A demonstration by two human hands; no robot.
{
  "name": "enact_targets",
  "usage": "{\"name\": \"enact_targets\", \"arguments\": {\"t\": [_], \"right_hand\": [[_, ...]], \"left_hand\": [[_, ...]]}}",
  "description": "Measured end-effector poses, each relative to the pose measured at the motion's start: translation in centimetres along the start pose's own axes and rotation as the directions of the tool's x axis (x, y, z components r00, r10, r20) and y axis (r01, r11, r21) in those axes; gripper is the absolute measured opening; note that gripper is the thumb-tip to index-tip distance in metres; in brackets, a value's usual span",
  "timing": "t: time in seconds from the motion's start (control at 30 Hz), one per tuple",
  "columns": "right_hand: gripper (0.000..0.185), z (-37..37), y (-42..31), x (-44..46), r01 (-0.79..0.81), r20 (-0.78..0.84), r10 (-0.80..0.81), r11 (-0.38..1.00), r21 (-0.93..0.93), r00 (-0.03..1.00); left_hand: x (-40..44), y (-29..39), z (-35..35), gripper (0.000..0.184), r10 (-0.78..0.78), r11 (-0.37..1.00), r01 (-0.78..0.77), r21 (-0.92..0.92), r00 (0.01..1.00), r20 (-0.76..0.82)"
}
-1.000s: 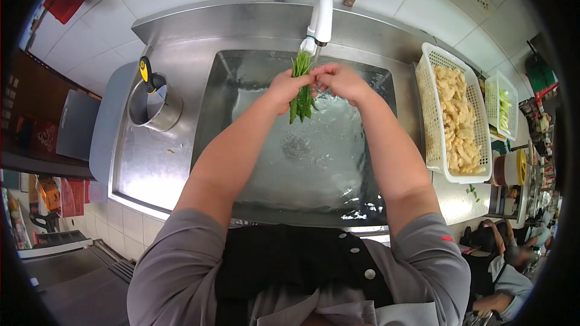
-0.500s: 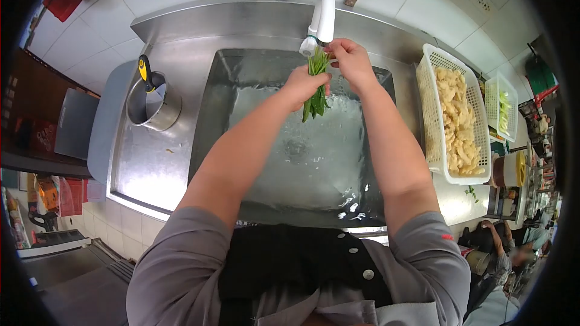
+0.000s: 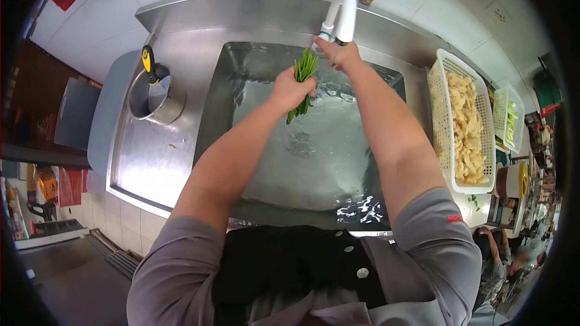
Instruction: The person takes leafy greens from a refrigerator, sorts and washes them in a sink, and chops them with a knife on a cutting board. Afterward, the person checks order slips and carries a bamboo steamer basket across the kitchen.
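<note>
My left hand [image 3: 292, 89] is wrapped around a bunch of leafy greens [image 3: 305, 67], held above the water with its cut stems up and the leaves hanging down. My right hand [image 3: 340, 55] is at the white faucet [image 3: 347, 15], its fingers closed around the lower part near the teal ring; the curved spout partly covers the hand. Below both hands lies the dark metal sink [image 3: 208, 127], holding rippling water [image 3: 302, 172].
On the left of the counter [image 3: 151, 157] stands a metal pot [image 3: 172, 104] with a yellow-and-black-handled tool [image 3: 148, 60] in it. To the right is a white basket [image 3: 444, 127] of ginger-like pale pieces [image 3: 465, 127], beside a smaller basket [image 3: 500, 124]. People [image 3: 495, 253] are at far right.
My right hand has left the stems and gone up to the faucet. The greens have shifted slightly left in my left hand. The splashing on the water beneath them has lessened.
</note>
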State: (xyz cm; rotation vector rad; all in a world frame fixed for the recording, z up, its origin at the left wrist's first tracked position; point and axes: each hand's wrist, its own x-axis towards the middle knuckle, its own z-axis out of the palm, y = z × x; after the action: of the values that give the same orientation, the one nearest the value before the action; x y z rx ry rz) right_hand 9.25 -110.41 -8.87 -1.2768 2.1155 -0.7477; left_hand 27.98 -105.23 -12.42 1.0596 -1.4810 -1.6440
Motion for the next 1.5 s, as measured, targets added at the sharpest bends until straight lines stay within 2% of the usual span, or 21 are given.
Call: {"name": "enact_targets", "arguments": {"t": [0.1,0.17,0.2,0.27,0.37,0.4,0.5,0.6,0.7,0.73,0.83,0.97,1.07,1.2,1.23,1.33,1.4,1.5], "right_hand": [[0.054,1.5,2.2,4.0,0.095,0.008,-0.095,0.995,-0.013,0.995],[0.059,1.9,2.1,4.3,0.121,0.035,-0.119,0.992,-0.044,0.992],[0.058,2.1,2.5,4.9,0.112,0.064,-0.114,0.993,0.028,0.991],[0.056,2.9,3.5,6.3,0.078,0.116,-0.099,0.981,0.175,0.988],[0.054,3.6,4.0,6.0,-0.075,0.119,0.027,0.907,0.415,0.993],[0.054,2.7,3.0,4.3,-0.193,0.199,0.119,0.892,0.409,0.973],[0.035,2.9,2.4,3.3,-0.222,0.160,0.167,0.866,0.449,0.973],[0.037,3.1,2.1,2.9,-0.148,0.118,0.110,0.910,0.388,0.987],[0.046,4.0,2.4,2.6,-0.176,0.203,0.071,0.803,0.569,0.977],[0.046,4.5,2.3,2.5,-0.174,0.170,0.096,0.826,0.536,0.981],[0.043,5.5,2.4,2.1,-0.232,0.180,0.147,0.633,0.738,0.973],[0.050,3.4,3.3,1.3,-0.264,0.309,0.060,0.687,0.677,0.949],[0.047,0.2,4.4,-1.1,-0.264,0.267,0.125,0.767,0.585,0.956],[0.040,-4.5,9.8,-7.5,-0.238,0.306,0.072,0.799,0.552,0.949],[0.038,-5.8,10.9,-10.1,-0.218,0.269,0.078,0.812,0.541,0.960],[0.032,-9.5,13.7,-18.9,-0.196,0.156,0.138,0.861,0.470,0.978],[0.030,-11.3,15.0,-24.7,-0.187,0.039,0.189,0.886,0.424,0.981],[0.031,-13.0,15.8,-33.5,-0.207,-0.050,0.245,0.898,0.389,0.968]], "left_hand": [[-1.1,0.6,-1.9,0.017,-0.020,1.000,0.020,0.001,1.000,0.003],[-1.2,0.5,-2.9,0.016,-0.034,0.999,0.035,-0.025,0.999,0.007],[-1.4,0.3,-3.2,0.016,-0.048,0.998,0.048,-0.039,0.999,0.013],[-2.0,1.0,-3.7,0.016,-0.100,0.964,0.102,-0.246,0.995,0.021],[-2.6,2.3,-4.2,0.015,-0.177,0.873,0.174,-0.455,0.983,0.037],[-2.9,2.8,-4.3,0.015,-0.189,0.849,0.184,-0.495,0.981,0.041],[-3.4,3.4,-4.5,0.015,-0.207,0.796,0.200,-0.572,0.977,0.053],[-4.2,3.6,-4.7,0.017,-0.196,0.795,0.180,-0.580,0.980,0.034],[-5.5,3.7,-5.4,0.019,-0.163,0.777,0.129,-0.616,0.987,0.001],[-6.0,3.7,-5.7,0.019,-0.165,0.774,0.122,-0.621,0.986,-0.012],[-7.5,3.6,-6.6,0.017,-0.152,0.762,0.095,-0.641,0.988,-0.035],[-10.1,3.3,-7.4,0.012,-0.170,0.757,0.107,-0.645,0.985,-0.036],[-11.5,2.8,-8.6,0.012,-0.185,0.775,0.138,-0.617,0.983,-0.012],[-12.4,2.3,-9.5,0.016,-0.205,0.822,0.174,-0.542,0.979,0.003],[-12.2,2.3,-9.6,0.017,-0.219,0.831,0.193,-0.522,0.976,0.013],[-12.0,6.8,-8.4,0.015,-0.150,0.894,0.158,-0.418,0.987,0.054],[-12.2,10.6,-7.4,0.020,-0.025,0.928,0.078,-0.365,0.989,0.149],[-11.9,13.0,-5.6,0.023,0.187,0.905,-0.046,-0.423,0.935,0.301]]}}
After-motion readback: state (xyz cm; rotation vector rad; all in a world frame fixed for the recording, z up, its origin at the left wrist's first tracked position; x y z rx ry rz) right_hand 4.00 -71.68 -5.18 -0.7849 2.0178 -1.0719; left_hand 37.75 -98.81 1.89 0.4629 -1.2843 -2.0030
